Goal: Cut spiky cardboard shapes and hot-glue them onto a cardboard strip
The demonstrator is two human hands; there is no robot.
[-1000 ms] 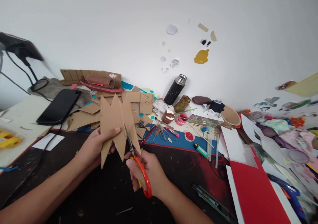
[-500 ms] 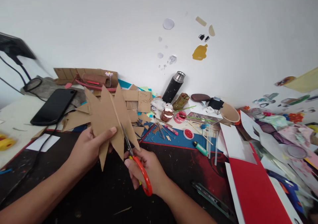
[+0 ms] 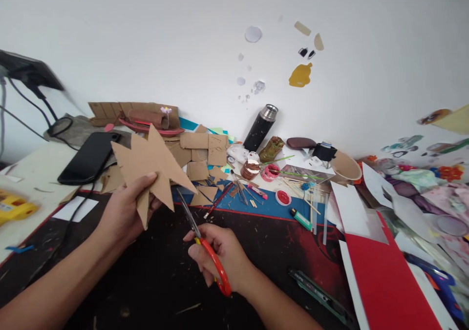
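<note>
My left hand (image 3: 126, 208) grips a piece of brown cardboard (image 3: 146, 161) with jagged, pointed edges, its thumb lying on the near face. The cardboard is held up above the dark mat, left of the middle. In my right hand (image 3: 220, 254) are scissors (image 3: 214, 261) with red and yellow handles, fingers wrapped through and around them. The blades point up and left, just below the right tip of the cardboard and apart from it. They look closed or nearly closed.
Behind lie cardboard scraps (image 3: 199, 170), a black flask (image 3: 260, 127), open paint jars (image 3: 270, 172) and brushes. A phone (image 3: 89, 158) is at the left. On the right are a red sheet (image 3: 388, 276), a cutter (image 3: 320, 296) and a green lighter (image 3: 301, 219).
The cardboard has turned and moved left in my left hand, off the scissor blades. The scissors are now apart from it. The view has shifted slightly.
</note>
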